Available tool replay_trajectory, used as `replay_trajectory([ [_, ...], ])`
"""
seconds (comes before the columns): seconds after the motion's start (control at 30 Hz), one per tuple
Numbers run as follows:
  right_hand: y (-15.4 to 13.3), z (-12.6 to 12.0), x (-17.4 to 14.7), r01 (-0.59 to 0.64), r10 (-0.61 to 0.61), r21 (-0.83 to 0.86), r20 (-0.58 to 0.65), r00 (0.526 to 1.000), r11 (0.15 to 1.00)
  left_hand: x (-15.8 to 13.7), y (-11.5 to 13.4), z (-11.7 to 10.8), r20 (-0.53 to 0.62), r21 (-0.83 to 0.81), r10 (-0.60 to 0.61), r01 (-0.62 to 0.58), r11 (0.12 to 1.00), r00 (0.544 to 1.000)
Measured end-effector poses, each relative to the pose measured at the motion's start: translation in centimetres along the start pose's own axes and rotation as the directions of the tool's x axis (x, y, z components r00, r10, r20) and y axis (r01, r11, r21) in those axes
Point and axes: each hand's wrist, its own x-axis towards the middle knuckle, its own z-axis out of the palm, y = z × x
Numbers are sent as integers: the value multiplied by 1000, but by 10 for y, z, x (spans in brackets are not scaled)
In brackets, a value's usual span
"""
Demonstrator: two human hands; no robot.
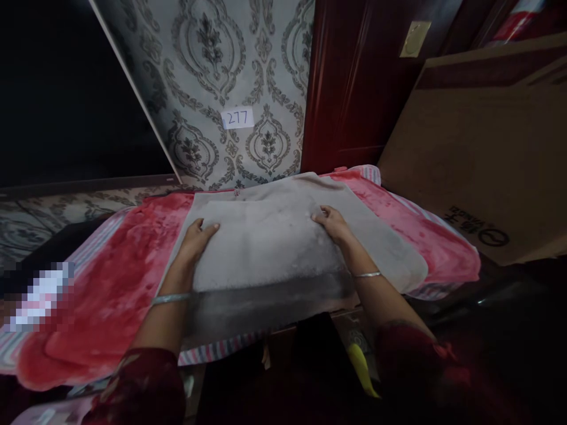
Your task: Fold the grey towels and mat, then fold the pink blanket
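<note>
A soft-looking grey cloth, with a pale upper panel and a darker band along its near side, lies in front of me. My left hand grips its left edge, thumb on top and the other fingers partly hidden. On the opposite edge my right hand holds on in the same way, thumb over the surface. Under the held panel, more grey fabric spreads out to the right. A red and pink blanket with a striped border lies beneath it all.
Behind the blanket is a patterned wall bearing a paper label marked 277. A dark screen stands at left, a red door at back, a large cardboard box at right. Something yellow shows below.
</note>
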Motion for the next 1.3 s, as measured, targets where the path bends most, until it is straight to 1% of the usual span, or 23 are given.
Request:
replay_trajectory([
  [0.1,3,9,11,-67,70,-74,32,997,995,5,3,9,56,62,-99,95,994,993],
  [0.17,14,18,9,-89,95,-117,45,994,989,0,-1,20,50,136,-136,128,982,989],
  [0.27,33,26,0,-76,85,-157,47,995,985,-11,-13,34,21,207,-114,108,972,993],
  [0.4,44,21,-14,-43,51,-205,32,998,978,-13,-20,33,0,265,-100,97,959,995],
  [0.43,44,20,-19,-18,22,-250,11,1000,968,-13,-18,33,-16,278,-99,99,956,995],
  [0.47,41,19,-25,26,-32,-316,-13,999,948,-15,-14,33,-32,305,-72,79,949,997],
  [0.5,38,19,-32,88,-109,-397,-31,994,914,-20,-9,37,-37,350,-10,23,936,999],
  [0.53,33,21,-40,157,-197,-482,-33,980,862,-28,-2,43,-13,407,85,-72,911,996],
  [0.57,27,25,-49,220,-275,-557,-16,961,801,-38,5,53,47,466,202,-201,862,978],
  [0.6,22,30,-58,268,-327,-613,17,945,743,-51,13,65,147,508,323,-352,786,935],
  [0.63,16,36,-67,299,-348,-655,59,936,694,-66,21,80,269,508,396,-479,716,878],
  [0.67,11,42,-76,316,-342,-687,103,934,655,-81,27,95,375,494,439,-577,651,817],
  [0.7,7,48,-83,322,-318,-712,145,937,624,-95,32,109,456,479,461,-646,594,762],
  [0.73,4,52,-88,323,-285,-732,182,941,599,-107,35,122,518,469,461,-690,552,721],
  [0.77,3,56,-92,323,-252,-747,212,944,582,-117,37,133,555,462,457,-714,526,695],
  [0.83,4,60,-96,323,-211,-764,245,946,559,-127,35,145,586,463,444,-730,504,678],
  [0.9,6,60,-96,323,-210,-770,247,946,550,-129,31,148,585,469,443,-729,498,679],
  [0.97,9,60,-95,329,-226,-769,242,944,549,-126,28,145,581,479,433,-720,502,689],
  [1.0,10,59,-95,327,-230,-767,237,944,552,-124,27,142,575,489,422,-708,509,701],
  [1.07,10,59,-95,320,-230,-764,227,946,561,-119,25,132,555,526,374,-662,534,743],
  [1.13,9,60,-95,311,-219,-761,225,950,569,-114,20,117,521,582,305,-593,556,797],
  [1.2,7,59,-96,306,-206,-760,228,952,574,-109,10,95,470,646,238,-515,564,850],
  [1.3,5,60,-97,305,-194,-756,235,952,580,-103,-11,57,396,720,141,-402,565,907],
])
